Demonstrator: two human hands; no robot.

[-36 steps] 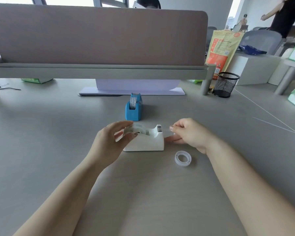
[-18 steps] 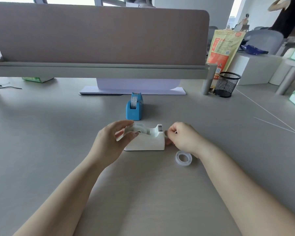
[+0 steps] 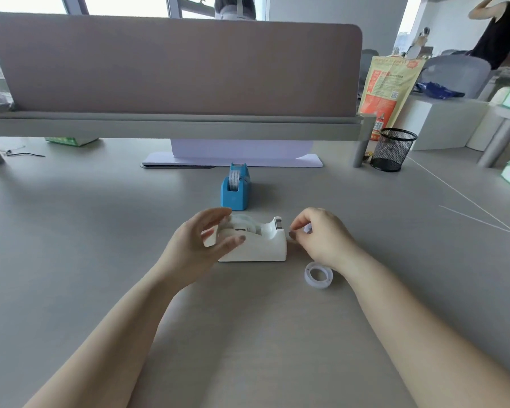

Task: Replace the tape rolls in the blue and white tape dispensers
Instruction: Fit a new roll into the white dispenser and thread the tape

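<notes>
Print on the orange-and-yellow bag (image 3: 387, 92) is too blurred to read.

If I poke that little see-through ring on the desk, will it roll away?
Probably not: the loose tape ring lies flat on the desk, so it would likely slide. Stood on edge, its round shape could roll. It looks thin and hollow, so probably light.

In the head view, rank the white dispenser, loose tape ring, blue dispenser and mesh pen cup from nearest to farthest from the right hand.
From the right hand:
1. white dispenser, touching or nearly touching its fingertips, on its left.
2. loose tape ring, just below the wrist.
3. blue dispenser, behind and left.
4. mesh pen cup, far back right.
</notes>
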